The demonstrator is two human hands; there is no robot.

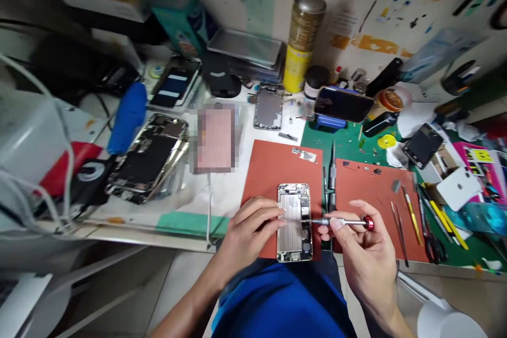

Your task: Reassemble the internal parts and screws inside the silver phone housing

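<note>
An opened phone housing (290, 229) lies upright on the red-brown mat, its metal interior and small parts showing. My left hand (253, 224) is at its left edge, thumb and fingertips bent close together over the rim. Whether anything small sits between those fingertips is hard to make out. In my right hand (366, 248) is a slim screwdriver (348, 222) with a red end cap, held nearly level. Its thin tip reaches left over the inside of the housing, close to my left fingertips. Whether the tip touches the housing, I cannot tell.
Tweezers (331, 174) lie between two red-brown mats (261, 169). To the right are scissors (435, 247), yellow-handled tools (443, 222) and a white phone back (458, 188). Behind stand a spray can (299, 37) and a propped phone (344, 104). Another opened phone (148, 158) lies left.
</note>
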